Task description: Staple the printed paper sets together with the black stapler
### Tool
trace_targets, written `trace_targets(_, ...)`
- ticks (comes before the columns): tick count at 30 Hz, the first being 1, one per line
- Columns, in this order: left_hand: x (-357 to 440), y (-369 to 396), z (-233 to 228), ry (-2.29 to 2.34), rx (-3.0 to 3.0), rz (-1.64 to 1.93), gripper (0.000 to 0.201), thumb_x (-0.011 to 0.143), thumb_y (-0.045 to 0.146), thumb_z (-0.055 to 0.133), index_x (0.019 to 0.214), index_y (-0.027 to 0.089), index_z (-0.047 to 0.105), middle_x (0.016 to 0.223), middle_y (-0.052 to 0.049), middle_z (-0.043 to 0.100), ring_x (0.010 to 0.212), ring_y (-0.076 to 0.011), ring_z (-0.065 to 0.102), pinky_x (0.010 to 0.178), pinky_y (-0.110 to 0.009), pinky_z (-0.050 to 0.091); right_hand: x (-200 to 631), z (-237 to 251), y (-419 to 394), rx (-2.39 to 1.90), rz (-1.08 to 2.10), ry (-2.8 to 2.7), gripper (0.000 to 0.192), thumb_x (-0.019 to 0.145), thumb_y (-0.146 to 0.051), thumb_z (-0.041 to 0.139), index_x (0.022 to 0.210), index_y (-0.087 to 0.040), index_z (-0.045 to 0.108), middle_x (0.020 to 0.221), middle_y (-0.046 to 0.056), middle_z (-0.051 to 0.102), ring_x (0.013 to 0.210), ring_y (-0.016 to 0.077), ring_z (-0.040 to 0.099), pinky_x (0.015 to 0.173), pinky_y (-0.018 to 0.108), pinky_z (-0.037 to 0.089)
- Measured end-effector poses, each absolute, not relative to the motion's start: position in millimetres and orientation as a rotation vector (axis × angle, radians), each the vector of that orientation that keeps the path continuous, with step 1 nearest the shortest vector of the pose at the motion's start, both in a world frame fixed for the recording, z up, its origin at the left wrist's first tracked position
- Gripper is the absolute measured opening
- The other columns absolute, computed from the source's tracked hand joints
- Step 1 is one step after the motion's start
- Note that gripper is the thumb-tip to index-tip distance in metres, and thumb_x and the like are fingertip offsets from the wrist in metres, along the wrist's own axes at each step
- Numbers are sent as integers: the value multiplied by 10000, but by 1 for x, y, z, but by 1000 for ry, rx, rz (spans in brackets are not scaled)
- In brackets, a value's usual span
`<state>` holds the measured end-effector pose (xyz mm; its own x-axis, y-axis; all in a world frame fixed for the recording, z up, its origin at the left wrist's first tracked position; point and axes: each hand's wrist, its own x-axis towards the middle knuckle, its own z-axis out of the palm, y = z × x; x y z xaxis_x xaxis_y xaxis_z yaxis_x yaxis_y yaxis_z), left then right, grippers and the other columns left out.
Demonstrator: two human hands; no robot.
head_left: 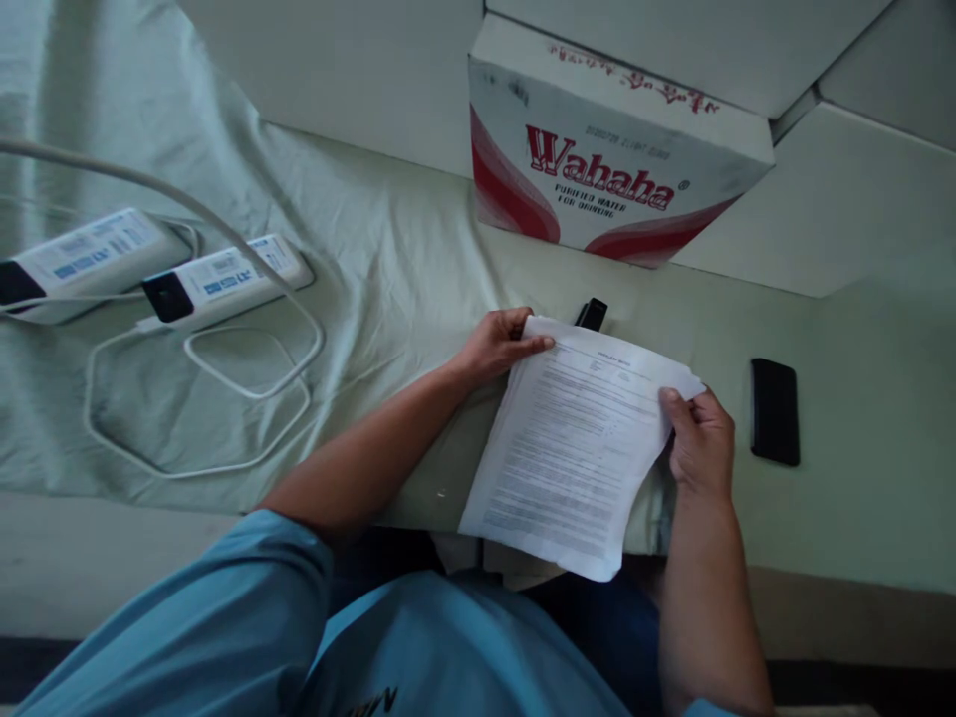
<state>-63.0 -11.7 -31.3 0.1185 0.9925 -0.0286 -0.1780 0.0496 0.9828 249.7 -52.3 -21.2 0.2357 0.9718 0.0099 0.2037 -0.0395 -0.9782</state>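
A small stack of printed paper sheets (572, 448) is held up in front of me, tilted, its lower end hanging past the table's near edge. My left hand (497, 347) pinches the upper left corner, thumb on the printed face. At the upper right corner, my right hand (700, 436) grips the sheets with its thumb on top. Both hands are closed on the paper. Just behind the top edge, a small black object (593, 314) pokes out, its lower part hidden by the sheets; I cannot tell its kind. To the right of my right hand lies a black smartphone (775, 411).
A Wahaba-style lettered water carton (597, 164) stands at the back against white panels. On the left, two white power-bank-like boxes (231, 279) with labels lie on the pale green cloth (388, 269). A looped white cable (201, 468) spreads in front of them.
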Motion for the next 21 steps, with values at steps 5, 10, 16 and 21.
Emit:
trace_targets(5,-59,-15,-31,982,824,1277,619,705,698,930,768,221,540,669,34,579,553,-108,526,510,-238,403,253,-27,-51,-1536,1044,-1199,447,691,-507,955,943,-194,761,882,29,772,825,196,676,796,349,552)
trace_targets(10,-61,-14,-35,874,645,1201,561,773,695,870,796,198,612,668,2,611,561,-141,578,524,-268,476,260,-26,-51,-1517,807,-1172,362,776,-516,890,889,-197,759,833,-1,738,808,181,651,792,339,538)
trace_targets(16,-60,-12,-39,945,600,1228,510,851,660,827,814,172,681,662,-17,652,583,-158,620,548,-277,506,253,-16,-52,-1438,713,-1094,374,775,-513,886,926,-194,762,854,10,742,771,170,644,750,327,539)
trace_targets(21,-58,-14,-40,976,643,1304,567,884,726,768,1053,185,765,716,-22,713,652,-183,676,609,-284,547,244,-16,-56,-1476,753,-1132,378,786,-537,872,877,-192,749,753,-10,685,680,149,577,661,299,490)
